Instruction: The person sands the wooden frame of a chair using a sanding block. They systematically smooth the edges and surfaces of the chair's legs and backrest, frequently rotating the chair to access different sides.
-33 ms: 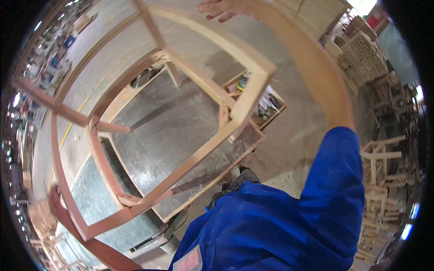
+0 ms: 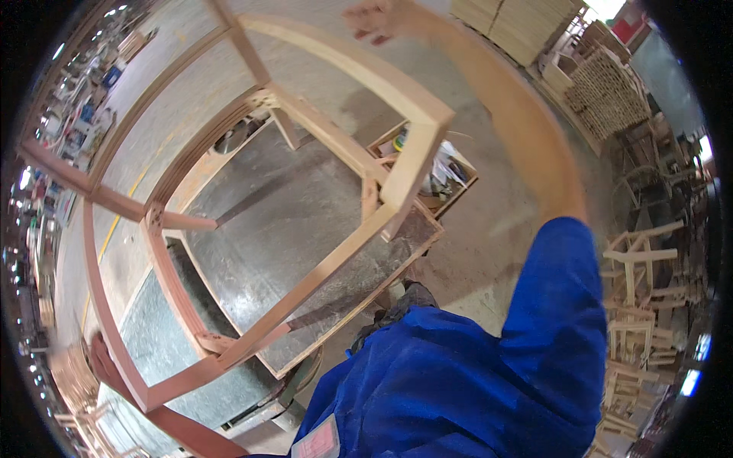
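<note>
Wooden chair frame (image 2: 412, 164) stands over a grey tabletop (image 2: 267, 202), its open rails framing the surface. Left hand (image 2: 99, 360) at the frame's outer lower-left side, partly hidden behind a curved rail; cannot tell whether it grips. Right hand (image 2: 379, 20) raised beyond the pale curved arm, fingers loosely spread, nothing visible in it, apart from the wood. Open box (image 2: 461, 197) of odds and ends beside the tabletop's right edge.
</note>
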A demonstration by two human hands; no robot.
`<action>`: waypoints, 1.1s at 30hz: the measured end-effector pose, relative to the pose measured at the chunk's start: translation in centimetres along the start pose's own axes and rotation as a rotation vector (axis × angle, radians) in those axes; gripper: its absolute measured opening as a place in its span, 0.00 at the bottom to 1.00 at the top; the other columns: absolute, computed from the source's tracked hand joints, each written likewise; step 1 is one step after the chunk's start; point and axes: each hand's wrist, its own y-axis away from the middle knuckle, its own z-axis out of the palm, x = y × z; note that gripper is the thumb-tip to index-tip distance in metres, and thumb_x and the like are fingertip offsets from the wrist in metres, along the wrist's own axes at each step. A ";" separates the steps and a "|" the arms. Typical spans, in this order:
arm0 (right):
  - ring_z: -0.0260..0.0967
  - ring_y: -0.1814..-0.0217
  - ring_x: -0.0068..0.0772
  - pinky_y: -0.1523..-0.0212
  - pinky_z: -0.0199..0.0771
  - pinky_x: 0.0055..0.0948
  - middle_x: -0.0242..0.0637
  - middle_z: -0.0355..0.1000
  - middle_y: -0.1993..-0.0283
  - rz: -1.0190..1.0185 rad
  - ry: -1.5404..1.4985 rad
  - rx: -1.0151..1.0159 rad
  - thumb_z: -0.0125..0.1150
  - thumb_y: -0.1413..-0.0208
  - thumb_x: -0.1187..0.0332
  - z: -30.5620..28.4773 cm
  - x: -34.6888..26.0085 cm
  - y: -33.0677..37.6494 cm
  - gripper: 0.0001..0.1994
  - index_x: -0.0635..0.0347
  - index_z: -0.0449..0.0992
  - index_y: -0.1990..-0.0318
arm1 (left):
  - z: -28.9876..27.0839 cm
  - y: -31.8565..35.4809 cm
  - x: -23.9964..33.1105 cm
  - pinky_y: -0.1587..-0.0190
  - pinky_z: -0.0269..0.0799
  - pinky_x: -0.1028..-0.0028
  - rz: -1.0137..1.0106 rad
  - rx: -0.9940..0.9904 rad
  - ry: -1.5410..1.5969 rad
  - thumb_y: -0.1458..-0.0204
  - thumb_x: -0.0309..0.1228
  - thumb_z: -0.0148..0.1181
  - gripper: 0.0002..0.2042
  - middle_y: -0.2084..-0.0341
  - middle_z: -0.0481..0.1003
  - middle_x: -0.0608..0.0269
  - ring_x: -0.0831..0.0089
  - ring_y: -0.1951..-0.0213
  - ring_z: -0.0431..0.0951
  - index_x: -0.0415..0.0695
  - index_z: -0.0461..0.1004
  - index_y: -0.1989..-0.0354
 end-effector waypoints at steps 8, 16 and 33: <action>0.76 0.61 0.50 0.62 0.75 0.47 0.47 0.78 0.65 0.441 0.675 0.019 0.55 0.47 0.67 9.5 30.8 20.4 0.08 0.59 0.80 0.70 | 0.4 19.7 31.0 0.72 0.77 0.58 -1.068 -1.308 -0.339 0.49 0.34 0.54 0.09 0.69 0.79 0.59 0.62 0.70 0.81 0.42 0.75 0.65; 0.72 0.48 0.60 0.51 0.74 0.51 0.55 0.71 0.45 0.319 0.554 -0.029 0.51 0.47 0.78 18.5 39.6 22.2 0.18 0.65 0.70 0.47 | -4.3 18.4 56.4 0.71 0.78 0.63 -2.229 -1.088 0.898 0.44 0.35 0.54 0.11 0.71 0.78 0.57 0.65 0.71 0.81 0.39 0.75 0.62; 0.75 0.74 0.26 0.72 0.73 0.23 0.38 0.78 0.70 -0.182 -0.563 0.002 0.64 0.45 0.76 4.6 15.2 26.5 0.04 0.64 0.78 0.63 | -10.4 -12.7 58.4 0.50 0.76 0.66 -0.823 0.143 1.210 0.49 0.35 0.69 0.20 0.54 0.80 0.48 0.60 0.51 0.81 0.34 0.77 0.51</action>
